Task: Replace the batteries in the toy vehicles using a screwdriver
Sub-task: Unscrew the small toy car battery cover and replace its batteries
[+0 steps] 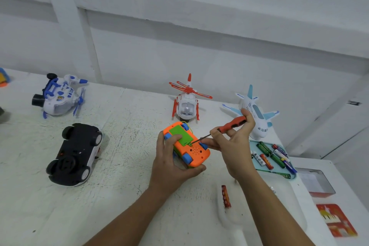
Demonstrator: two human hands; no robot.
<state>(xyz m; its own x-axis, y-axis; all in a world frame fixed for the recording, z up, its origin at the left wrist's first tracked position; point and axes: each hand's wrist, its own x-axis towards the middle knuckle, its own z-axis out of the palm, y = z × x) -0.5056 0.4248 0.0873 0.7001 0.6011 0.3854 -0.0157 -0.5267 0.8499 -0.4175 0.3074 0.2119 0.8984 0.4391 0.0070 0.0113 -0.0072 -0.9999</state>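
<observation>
Over the table (119, 166), the left hand (169, 166) grips the upturned orange toy car (196, 155), with the thumb lying on its green battery cover (180, 133) and the fingers (196, 169) curled under the body. Just to its right, the right hand (233, 148) pinches the red-handled screwdriver (232, 124) in its fingers (214, 133), the tip touching the screw at the cover's edge.

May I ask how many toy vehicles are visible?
5: blue helicopter far left, black car nearby, red helicopter centre, airplane right, orange car in left hand; another may hide left.

print on batteries (265, 161) blurred, nothing legible
</observation>
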